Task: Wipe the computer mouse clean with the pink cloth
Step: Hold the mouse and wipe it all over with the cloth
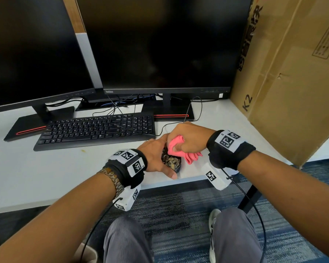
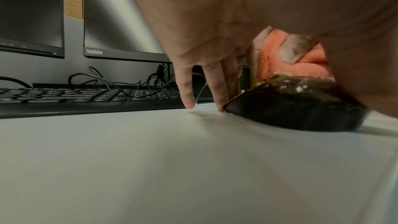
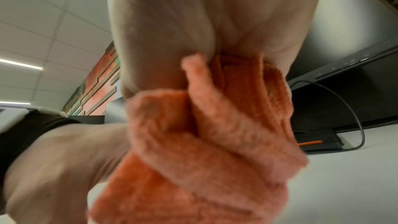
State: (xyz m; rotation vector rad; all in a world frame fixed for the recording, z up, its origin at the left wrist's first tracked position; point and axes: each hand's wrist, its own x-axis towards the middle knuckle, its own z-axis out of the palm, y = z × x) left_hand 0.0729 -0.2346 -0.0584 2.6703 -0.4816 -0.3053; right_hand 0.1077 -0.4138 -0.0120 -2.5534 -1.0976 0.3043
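A black computer mouse [image 1: 171, 161] smeared with crumbly brown dirt lies near the front edge of the white desk [image 1: 46, 168]. My left hand [image 1: 156, 158] holds it, fingers along its far left side and thumb at its near end. In the left wrist view the fingers [image 2: 215, 88] reach down to the desk beside the mouse [image 2: 290, 111]. My right hand [image 1: 188, 137] grips the bunched pink cloth [image 1: 176, 149] and presses it onto the front top of the mouse. The cloth [image 3: 215, 142] hangs from that fist [image 3: 183, 23], and its pink folds [image 2: 301, 67] sit above the dirt.
A black keyboard [image 1: 97, 130] lies just behind and left of the hands. Two dark monitors [image 1: 165, 44] [image 1: 30, 54] stand at the back. A large cardboard box [image 1: 292, 82] walls off the right. The mouse cable [image 1: 196, 109] loops behind the right hand.
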